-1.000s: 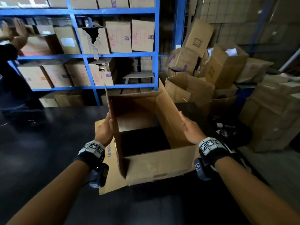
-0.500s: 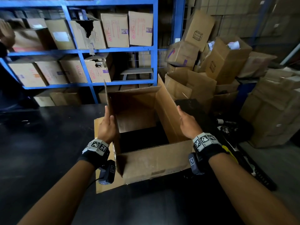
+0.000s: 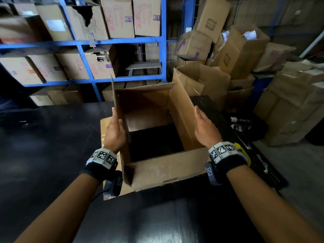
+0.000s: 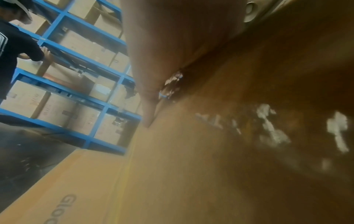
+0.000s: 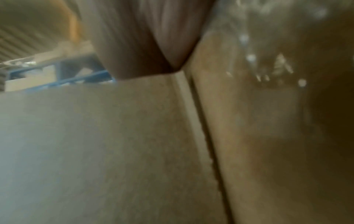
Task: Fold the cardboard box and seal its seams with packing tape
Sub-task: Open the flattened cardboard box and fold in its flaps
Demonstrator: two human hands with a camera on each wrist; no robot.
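A brown cardboard box (image 3: pixel 164 165) stands on the black table (image 3: pixel 52 146), its top flaps up. Through the box I see the dark table; part of a bottom flap shows at the far side. My left hand (image 3: pixel 114 132) lies with straight fingers on the outside of the left wall and flap, thumb at the flap's edge. My right hand (image 3: pixel 204 127) presses flat on the outside of the right wall. The left wrist view shows the left hand's fingers (image 4: pixel 153 53) along the box wall (image 4: pixel 210 151). The right wrist view shows the right hand (image 5: pixel 143 37) against the cardboard (image 5: pixel 95 144). No tape is visible.
A flat printed cardboard sheet (image 3: pixel 105 127) (image 4: pixel 86 189) lies under the box's left side. Blue shelving (image 3: pixel 122 40) full of cartons stands behind the table. Loose boxes (image 3: pixel 242 50) are piled at the right. Another person (image 4: pixel 11 53) works at the shelves, far left.
Both hands have stayed on the box's side walls. The left hand has slid a little higher along the left flap, and the box sits slightly squarer.
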